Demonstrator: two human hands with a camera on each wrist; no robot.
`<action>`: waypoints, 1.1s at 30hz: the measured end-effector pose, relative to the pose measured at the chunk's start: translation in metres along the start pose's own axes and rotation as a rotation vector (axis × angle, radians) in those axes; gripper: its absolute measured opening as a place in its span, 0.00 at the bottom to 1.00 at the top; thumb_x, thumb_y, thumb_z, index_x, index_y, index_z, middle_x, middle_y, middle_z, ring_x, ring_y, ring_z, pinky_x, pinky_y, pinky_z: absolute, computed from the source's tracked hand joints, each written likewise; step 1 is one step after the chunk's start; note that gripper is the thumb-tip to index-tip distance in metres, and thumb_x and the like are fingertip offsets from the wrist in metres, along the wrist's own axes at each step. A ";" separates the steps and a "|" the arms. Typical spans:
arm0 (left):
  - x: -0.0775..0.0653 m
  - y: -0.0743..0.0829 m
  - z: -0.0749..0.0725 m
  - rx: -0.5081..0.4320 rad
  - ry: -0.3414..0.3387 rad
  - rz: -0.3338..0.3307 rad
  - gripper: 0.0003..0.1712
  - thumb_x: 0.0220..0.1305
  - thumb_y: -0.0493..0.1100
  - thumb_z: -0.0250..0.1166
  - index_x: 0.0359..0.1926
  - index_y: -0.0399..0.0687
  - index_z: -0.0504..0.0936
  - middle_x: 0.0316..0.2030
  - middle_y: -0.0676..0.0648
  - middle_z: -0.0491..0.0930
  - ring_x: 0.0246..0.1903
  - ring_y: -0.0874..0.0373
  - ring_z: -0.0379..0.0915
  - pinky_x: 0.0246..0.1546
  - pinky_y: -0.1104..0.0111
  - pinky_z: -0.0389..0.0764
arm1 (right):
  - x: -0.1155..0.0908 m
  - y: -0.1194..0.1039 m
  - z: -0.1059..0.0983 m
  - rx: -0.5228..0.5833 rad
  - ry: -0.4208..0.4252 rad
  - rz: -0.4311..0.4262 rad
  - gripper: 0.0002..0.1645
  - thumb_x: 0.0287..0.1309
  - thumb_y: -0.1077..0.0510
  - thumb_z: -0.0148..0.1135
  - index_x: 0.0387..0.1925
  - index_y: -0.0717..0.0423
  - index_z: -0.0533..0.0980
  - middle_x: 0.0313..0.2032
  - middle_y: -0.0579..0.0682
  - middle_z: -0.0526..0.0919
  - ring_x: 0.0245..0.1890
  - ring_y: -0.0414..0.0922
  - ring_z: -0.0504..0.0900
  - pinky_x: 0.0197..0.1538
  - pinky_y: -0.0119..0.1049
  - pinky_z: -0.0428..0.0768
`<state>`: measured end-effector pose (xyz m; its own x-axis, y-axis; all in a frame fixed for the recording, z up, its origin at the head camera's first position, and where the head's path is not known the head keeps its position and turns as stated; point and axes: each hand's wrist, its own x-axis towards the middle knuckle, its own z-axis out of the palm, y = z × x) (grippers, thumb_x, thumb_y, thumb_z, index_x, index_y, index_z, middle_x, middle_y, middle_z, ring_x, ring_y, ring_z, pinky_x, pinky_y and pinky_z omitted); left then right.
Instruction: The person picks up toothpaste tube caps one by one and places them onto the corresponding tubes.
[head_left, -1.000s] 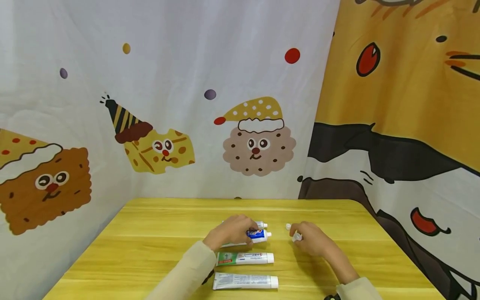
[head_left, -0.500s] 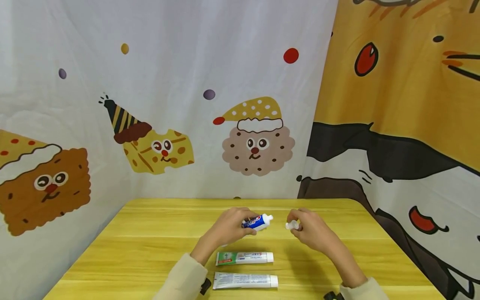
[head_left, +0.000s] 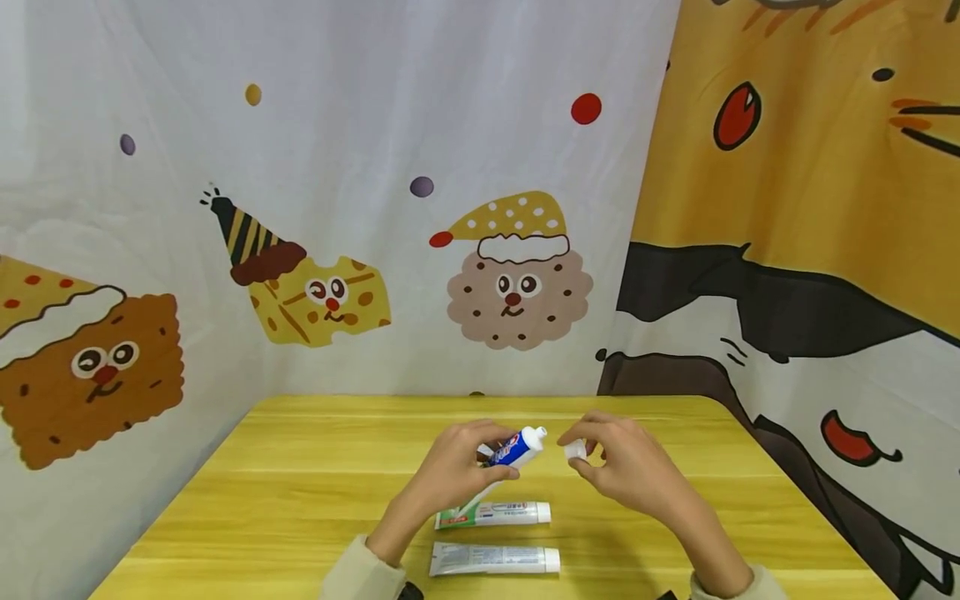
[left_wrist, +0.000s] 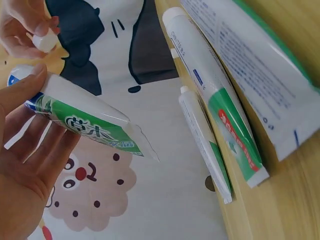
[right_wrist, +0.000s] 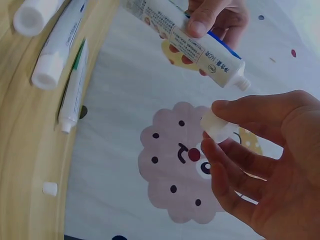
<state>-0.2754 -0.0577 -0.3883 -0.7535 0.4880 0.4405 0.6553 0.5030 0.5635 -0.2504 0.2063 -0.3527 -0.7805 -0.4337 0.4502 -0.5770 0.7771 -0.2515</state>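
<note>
My left hand (head_left: 453, 467) grips a blue, white and green toothpaste tube (head_left: 516, 450) and holds it above the table. Its bare threaded nozzle points toward my right hand (head_left: 630, 462). Between thumb and fingertips of that right hand is a white cap (head_left: 575, 450), a short distance from the nozzle. In the right wrist view, the cap (right_wrist: 215, 124) sits just below the nozzle, apart from it. The left wrist view shows the tube's flat crimped end and green label (left_wrist: 90, 119) sticking out past my palm.
Two capped toothpaste tubes, one green and white (head_left: 510, 513) and one mostly white (head_left: 495, 559), lie on the wooden table (head_left: 300, 483). Beyond them lie a slimmer uncapped tube (right_wrist: 74, 95) and a small loose cap (right_wrist: 50, 188). A cartoon-printed curtain (head_left: 360, 125) hangs behind.
My left hand has raised the tube off the table and tilted its nozzle upward. My right hand has lifted the white cap and brought it closer to the nozzle.
</note>
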 end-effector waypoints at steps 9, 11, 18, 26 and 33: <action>0.000 0.005 -0.002 -0.009 -0.037 0.001 0.24 0.59 0.46 0.78 0.56 0.48 0.87 0.47 0.52 0.88 0.40 0.68 0.82 0.38 0.78 0.83 | 0.002 -0.003 0.005 0.165 0.142 -0.001 0.17 0.51 0.66 0.78 0.40 0.47 0.82 0.38 0.39 0.86 0.35 0.35 0.85 0.41 0.30 0.86; -0.001 0.006 -0.003 -0.007 -0.045 0.011 0.23 0.59 0.46 0.78 0.55 0.48 0.87 0.46 0.52 0.88 0.39 0.68 0.81 0.37 0.80 0.82 | 0.003 -0.003 0.006 0.205 0.164 0.003 0.18 0.51 0.68 0.77 0.42 0.49 0.81 0.38 0.41 0.84 0.36 0.36 0.86 0.42 0.31 0.87; -0.002 0.007 -0.003 0.024 -0.039 0.035 0.24 0.58 0.48 0.78 0.55 0.48 0.87 0.45 0.52 0.89 0.39 0.69 0.82 0.37 0.80 0.82 | 0.003 0.000 0.007 0.253 0.148 -0.036 0.23 0.51 0.73 0.73 0.49 0.54 0.85 0.42 0.44 0.80 0.40 0.42 0.87 0.46 0.33 0.87; -0.004 0.011 -0.001 0.041 -0.054 0.046 0.24 0.58 0.49 0.79 0.55 0.51 0.87 0.46 0.55 0.88 0.38 0.72 0.80 0.37 0.79 0.81 | 0.002 0.010 0.004 0.309 0.207 -0.113 0.24 0.51 0.73 0.75 0.45 0.44 0.86 0.45 0.40 0.86 0.44 0.38 0.84 0.47 0.35 0.87; -0.004 0.013 -0.002 0.055 -0.042 0.054 0.24 0.58 0.49 0.79 0.56 0.51 0.87 0.45 0.55 0.89 0.38 0.72 0.81 0.37 0.79 0.80 | 0.001 0.015 0.001 0.556 0.163 -0.168 0.21 0.59 0.75 0.67 0.50 0.54 0.83 0.48 0.53 0.86 0.47 0.37 0.87 0.50 0.31 0.86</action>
<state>-0.2641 -0.0541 -0.3812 -0.7147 0.5443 0.4392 0.6979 0.5131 0.4997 -0.2602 0.2165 -0.3566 -0.6463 -0.4203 0.6369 -0.7627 0.3301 -0.5561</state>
